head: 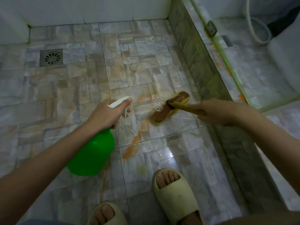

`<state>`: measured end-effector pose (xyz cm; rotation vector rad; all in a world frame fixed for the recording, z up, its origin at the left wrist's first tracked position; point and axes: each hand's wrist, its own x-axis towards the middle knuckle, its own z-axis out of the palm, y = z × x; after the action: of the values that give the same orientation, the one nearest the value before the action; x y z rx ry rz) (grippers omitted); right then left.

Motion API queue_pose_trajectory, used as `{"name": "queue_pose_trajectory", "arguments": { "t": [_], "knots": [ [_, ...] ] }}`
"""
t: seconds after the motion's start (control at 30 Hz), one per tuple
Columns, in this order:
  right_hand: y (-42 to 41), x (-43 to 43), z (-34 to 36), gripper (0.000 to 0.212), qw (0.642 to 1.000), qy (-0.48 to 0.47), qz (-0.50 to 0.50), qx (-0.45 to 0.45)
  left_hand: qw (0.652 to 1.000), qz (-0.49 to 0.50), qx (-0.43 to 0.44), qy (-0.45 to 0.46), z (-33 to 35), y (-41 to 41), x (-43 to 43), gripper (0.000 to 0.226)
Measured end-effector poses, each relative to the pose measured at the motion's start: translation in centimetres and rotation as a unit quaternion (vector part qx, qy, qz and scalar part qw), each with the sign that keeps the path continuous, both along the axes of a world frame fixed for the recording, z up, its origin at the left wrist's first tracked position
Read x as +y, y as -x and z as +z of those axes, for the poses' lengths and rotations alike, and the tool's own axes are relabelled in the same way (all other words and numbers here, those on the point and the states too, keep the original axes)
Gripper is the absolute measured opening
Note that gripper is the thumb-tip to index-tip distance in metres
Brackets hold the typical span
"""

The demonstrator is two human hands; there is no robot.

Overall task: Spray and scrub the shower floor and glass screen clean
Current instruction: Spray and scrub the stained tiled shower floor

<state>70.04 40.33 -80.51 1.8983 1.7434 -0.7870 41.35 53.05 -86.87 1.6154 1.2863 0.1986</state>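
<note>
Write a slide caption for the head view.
Left hand grips green plastic spray bottle; right hand holds yellow scrub brush on tiled floor.

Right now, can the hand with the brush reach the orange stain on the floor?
Probably yes. The right hand grips the brush, whose head rests on the floor beside the orange stain. Nothing lies between them; the left hand holds the spray bottle off to the side.

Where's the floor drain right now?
Head view, upper left: the floor drain sits near the back-left corner, far beyond the left hand holding the green spray bottle.
</note>
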Motion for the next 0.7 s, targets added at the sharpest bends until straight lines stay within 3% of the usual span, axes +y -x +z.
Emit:
{"name": "queue_pose_trajectory", "arguments": {
  "t": [0.2,0.37,0.53,0.7],
  "knots": [
    [3.4,3.3,-3.3,0.075,0.992,-0.121,-0.025,0.033,1.0,0.015,-0.007,0.002,-0.3,0.5,0.2,0.049],
    [2.3,2.0,-1.1,0.082,0.999,-0.015,-0.035,0.036,1.0,0.024,-0.015,0.012,-0.5,1.3,0.2,0.047],
    [5.5,5.5,-4.9,0.082,0.989,-0.14,-0.052,0.007,0.999,0.042,-0.016,0.015,-0.5,1.9,0.6,0.045],
    [3.8,4.1,-2.8,0.085,0.995,-0.043,-0.065,0.055,0.999,0.042,-0.014,-0.001,-0.2,2.2,0.4,0.049]
  ]
}}
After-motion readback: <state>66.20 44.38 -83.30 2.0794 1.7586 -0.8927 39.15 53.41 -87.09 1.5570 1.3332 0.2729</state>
